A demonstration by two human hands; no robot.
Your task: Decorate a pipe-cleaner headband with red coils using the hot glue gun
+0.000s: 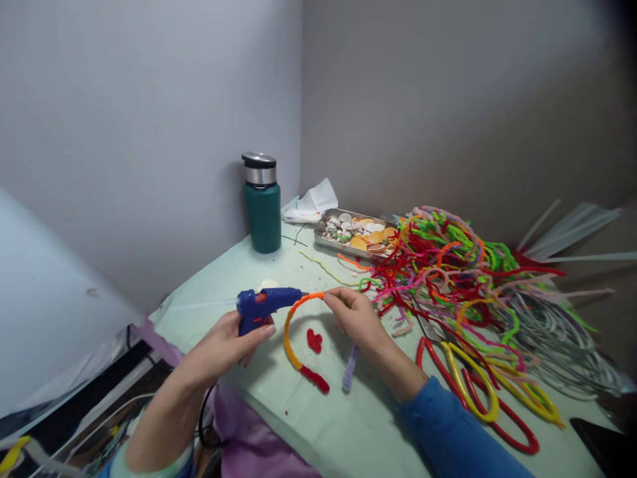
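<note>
My left hand [239, 342] is closed round the grip of a blue hot glue gun [269, 303], with a clear glue stick [204, 305] jutting from its back. The gun's nozzle points right, close to the top of a curved pipe cleaner [287, 335] that runs from orange through yellow-orange to red. Between thumb and fingers, my right hand [355, 315] pinches the orange part of this arc. A small red pipe-cleaner shape [314, 340] lies on the table inside the curve. Below my right wrist is a lilac fuzzy piece [350, 372], partly hidden by the hand.
A green bottle [263, 216] stands at the back, near a metal tray [343, 250] of shells. Tangled, many-coloured pipe cleaners [448, 265] heap on the right. Red and yellow scissors handles [490, 398] and grey strands [557, 338] lie nearby. Walls bound the table [338, 438] behind.
</note>
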